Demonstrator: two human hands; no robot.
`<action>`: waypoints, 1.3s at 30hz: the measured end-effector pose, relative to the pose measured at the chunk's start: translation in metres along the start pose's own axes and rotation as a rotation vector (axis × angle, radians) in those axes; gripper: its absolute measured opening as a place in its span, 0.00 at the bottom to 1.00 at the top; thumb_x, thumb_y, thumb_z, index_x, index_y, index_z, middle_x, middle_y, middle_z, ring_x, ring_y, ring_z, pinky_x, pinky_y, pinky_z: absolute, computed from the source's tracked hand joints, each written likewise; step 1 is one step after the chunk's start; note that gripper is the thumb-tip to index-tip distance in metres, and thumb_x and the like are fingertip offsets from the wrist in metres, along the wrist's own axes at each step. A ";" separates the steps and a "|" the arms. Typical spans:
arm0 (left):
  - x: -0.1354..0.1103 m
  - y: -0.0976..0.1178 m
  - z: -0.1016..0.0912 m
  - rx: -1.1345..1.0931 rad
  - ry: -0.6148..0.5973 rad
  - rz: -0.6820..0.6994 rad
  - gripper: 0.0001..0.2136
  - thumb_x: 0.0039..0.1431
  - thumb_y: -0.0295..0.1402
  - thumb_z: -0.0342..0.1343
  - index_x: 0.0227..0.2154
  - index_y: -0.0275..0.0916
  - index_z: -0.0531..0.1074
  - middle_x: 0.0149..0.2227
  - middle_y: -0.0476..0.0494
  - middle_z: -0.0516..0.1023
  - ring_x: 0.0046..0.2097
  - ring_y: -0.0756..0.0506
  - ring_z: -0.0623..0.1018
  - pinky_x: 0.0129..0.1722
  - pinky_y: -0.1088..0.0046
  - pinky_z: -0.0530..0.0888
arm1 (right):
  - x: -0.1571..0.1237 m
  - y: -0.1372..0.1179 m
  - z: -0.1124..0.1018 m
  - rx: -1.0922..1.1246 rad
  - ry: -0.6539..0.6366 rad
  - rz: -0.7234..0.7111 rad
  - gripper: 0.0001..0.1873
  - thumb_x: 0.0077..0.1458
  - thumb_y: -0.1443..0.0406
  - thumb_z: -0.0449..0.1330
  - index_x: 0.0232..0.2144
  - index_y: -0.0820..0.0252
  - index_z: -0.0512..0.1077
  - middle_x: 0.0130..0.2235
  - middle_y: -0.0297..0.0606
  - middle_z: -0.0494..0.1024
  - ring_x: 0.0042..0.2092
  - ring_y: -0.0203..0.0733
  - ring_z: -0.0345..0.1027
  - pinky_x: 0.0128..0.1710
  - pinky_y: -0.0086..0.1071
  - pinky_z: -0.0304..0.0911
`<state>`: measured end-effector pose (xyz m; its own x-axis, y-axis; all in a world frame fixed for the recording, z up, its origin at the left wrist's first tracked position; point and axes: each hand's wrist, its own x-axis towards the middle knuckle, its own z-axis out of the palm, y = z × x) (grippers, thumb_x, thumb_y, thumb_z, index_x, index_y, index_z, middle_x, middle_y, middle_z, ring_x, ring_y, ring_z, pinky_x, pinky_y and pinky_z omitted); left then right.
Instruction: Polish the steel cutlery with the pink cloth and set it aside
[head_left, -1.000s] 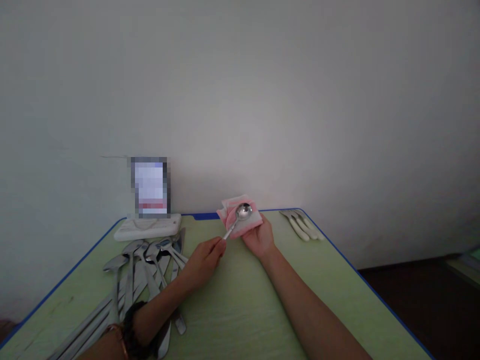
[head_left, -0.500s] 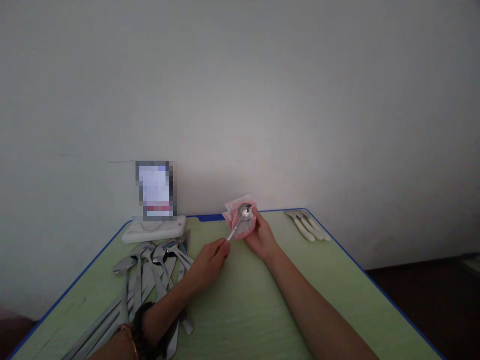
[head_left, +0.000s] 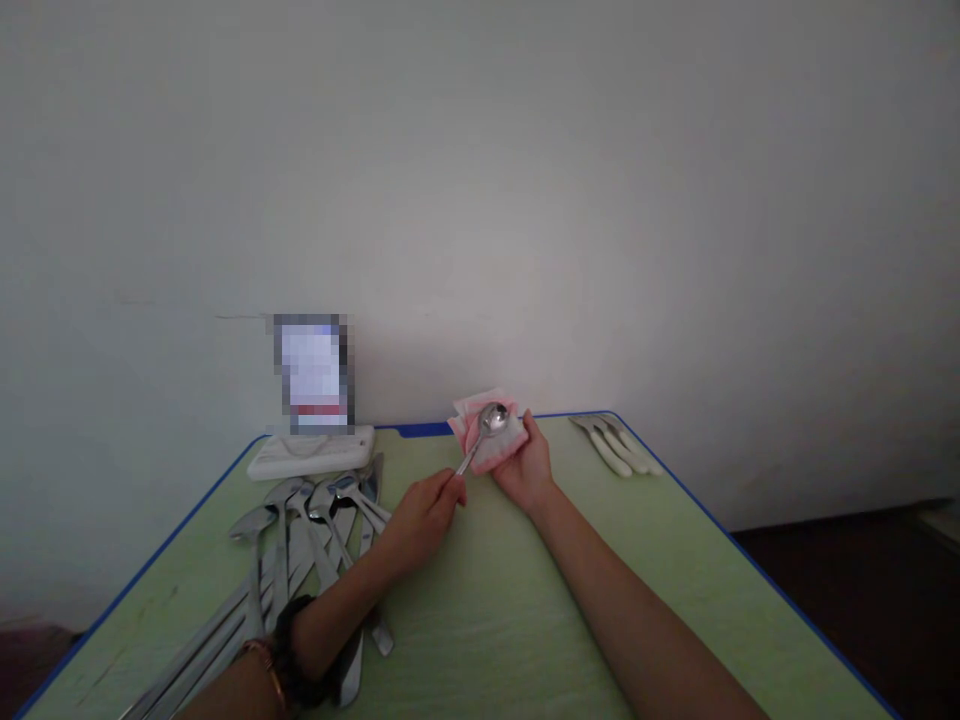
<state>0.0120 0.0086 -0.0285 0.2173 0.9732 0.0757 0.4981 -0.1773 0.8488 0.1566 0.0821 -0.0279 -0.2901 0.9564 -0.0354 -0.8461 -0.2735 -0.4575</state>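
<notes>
My left hand (head_left: 429, 512) pinches the handle end of a metal spoon (head_left: 484, 430). The spoon's bowl rests face up on a pink and white cloth (head_left: 495, 438). My right hand (head_left: 528, 468) cups that cloth from below, fingers curled round it, above the far middle of the green table (head_left: 480, 620). Both hands hover just over the tabletop near the wall.
A heap of several metal spoons and knives (head_left: 300, 545) lies under my left forearm. Three white-handled utensils (head_left: 616, 447) lie at the far right corner. A white block (head_left: 311, 455) with a blurred upright card (head_left: 313, 375) stands against the wall. Blue edging rims the table.
The cloth closed around the spoon bowl half a second ago and has spread open under it again. Both hands stay in nearly the same place.
</notes>
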 end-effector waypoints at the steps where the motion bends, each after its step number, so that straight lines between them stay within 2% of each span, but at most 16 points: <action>1: 0.000 0.000 0.000 -0.003 -0.004 -0.006 0.15 0.58 0.42 0.37 0.23 0.39 0.62 0.16 0.56 0.56 0.20 0.51 0.59 0.21 0.76 0.56 | 0.001 0.000 0.000 -0.007 -0.005 0.005 0.19 0.55 0.55 0.47 0.33 0.63 0.71 0.34 0.39 0.78 0.37 0.41 0.71 0.45 0.39 0.65; 4: 0.000 0.001 0.000 -0.001 -0.009 -0.025 0.15 0.58 0.42 0.37 0.25 0.39 0.63 0.16 0.56 0.56 0.20 0.51 0.59 0.21 0.76 0.55 | 0.004 0.004 -0.002 -0.072 -0.008 0.002 0.14 0.55 0.59 0.51 0.32 0.63 0.71 0.32 0.39 0.78 0.35 0.39 0.71 0.44 0.37 0.65; 8: 0.000 0.002 0.000 0.003 -0.004 -0.011 0.15 0.58 0.42 0.37 0.26 0.38 0.64 0.16 0.56 0.56 0.20 0.51 0.60 0.21 0.76 0.56 | 0.005 0.011 -0.004 -0.180 -0.022 -0.076 0.09 0.51 0.62 0.57 0.34 0.62 0.70 0.32 0.37 0.78 0.33 0.37 0.71 0.41 0.34 0.66; 15: -0.001 -0.001 0.001 0.056 -0.021 0.036 0.15 0.58 0.40 0.37 0.25 0.39 0.63 0.17 0.55 0.58 0.21 0.50 0.62 0.23 0.76 0.57 | 0.004 0.014 -0.008 -0.326 0.029 -0.146 0.12 0.44 0.65 0.63 0.34 0.60 0.70 0.31 0.35 0.78 0.31 0.35 0.71 0.36 0.31 0.67; 19: -0.003 -0.001 0.001 0.105 -0.040 0.048 0.14 0.59 0.38 0.36 0.26 0.40 0.63 0.17 0.55 0.58 0.22 0.49 0.63 0.24 0.76 0.58 | 0.003 0.014 -0.004 -0.348 0.034 -0.162 0.11 0.42 0.66 0.64 0.32 0.59 0.70 0.29 0.33 0.77 0.29 0.32 0.70 0.33 0.27 0.67; 25: -0.002 0.000 0.001 0.159 -0.048 0.066 0.12 0.58 0.37 0.37 0.27 0.39 0.63 0.19 0.53 0.61 0.25 0.49 0.65 0.27 0.75 0.59 | 0.003 0.015 -0.003 -0.374 0.031 -0.129 0.13 0.41 0.64 0.65 0.32 0.58 0.70 0.29 0.30 0.76 0.29 0.33 0.69 0.30 0.30 0.68; 29: -0.001 -0.002 0.001 0.060 -0.039 0.045 0.14 0.59 0.39 0.37 0.26 0.39 0.64 0.18 0.54 0.59 0.23 0.50 0.63 0.24 0.76 0.58 | 0.003 0.016 -0.003 -0.375 0.042 -0.124 0.14 0.42 0.62 0.65 0.33 0.59 0.69 0.30 0.32 0.76 0.30 0.33 0.69 0.33 0.29 0.67; 33: -0.002 -0.003 0.002 -0.082 -0.035 0.003 0.15 0.59 0.42 0.37 0.26 0.39 0.63 0.16 0.56 0.56 0.20 0.51 0.60 0.21 0.77 0.56 | 0.002 0.016 -0.002 -0.356 0.042 -0.131 0.11 0.45 0.59 0.62 0.30 0.60 0.70 0.28 0.34 0.76 0.28 0.34 0.69 0.32 0.30 0.67; 39: -0.001 0.001 0.001 -0.086 -0.015 -0.017 0.15 0.58 0.43 0.38 0.25 0.39 0.63 0.16 0.56 0.55 0.20 0.51 0.59 0.21 0.77 0.56 | 0.004 0.018 -0.005 -0.348 0.039 -0.151 0.12 0.44 0.59 0.63 0.30 0.59 0.69 0.28 0.32 0.76 0.28 0.33 0.69 0.32 0.29 0.66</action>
<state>0.0134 0.0067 -0.0282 0.2223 0.9735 0.0531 0.4278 -0.1464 0.8920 0.1428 0.0812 -0.0403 -0.1507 0.9883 0.0247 -0.6739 -0.0844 -0.7340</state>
